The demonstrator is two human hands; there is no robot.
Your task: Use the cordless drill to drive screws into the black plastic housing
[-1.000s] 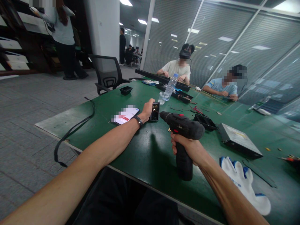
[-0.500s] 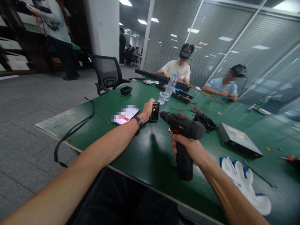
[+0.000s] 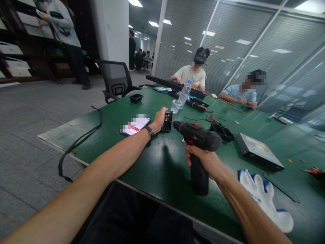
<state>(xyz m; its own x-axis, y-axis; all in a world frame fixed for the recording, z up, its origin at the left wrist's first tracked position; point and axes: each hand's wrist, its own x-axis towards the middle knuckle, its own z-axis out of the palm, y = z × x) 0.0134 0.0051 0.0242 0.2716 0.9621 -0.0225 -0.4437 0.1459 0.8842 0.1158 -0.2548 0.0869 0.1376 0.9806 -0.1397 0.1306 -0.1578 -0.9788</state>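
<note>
My left hand [image 3: 159, 120] is closed on a small black box [image 3: 167, 122] with brass-coloured metal parts inside, held on edge on the green table [image 3: 142, 176] so that its open side faces the drill. In my right hand [image 3: 203, 158] is a black cordless drill [image 3: 199, 135], gripped by its handle, the chuck pointing left at the box. A thin bit seems to reach toward the box's open side; whether it touches a screw is too small to tell. A phone [image 3: 138, 125] with a lit screen lies beside my left wrist.
Right of the drill are black trays [image 3: 222, 131], a metal-cased box [image 3: 260, 151] and a white-and-blue glove [image 3: 266, 198]. A plastic cup [image 3: 176, 106] and a bottle [image 3: 186, 93] stand beyond my left hand. A black strap [image 3: 81, 142] hangs over the left edge. Two people sit across.
My hands, the drill and the black box hold nearly the same place. In the background, the standing person at the left has shifted their legs to the right.
</note>
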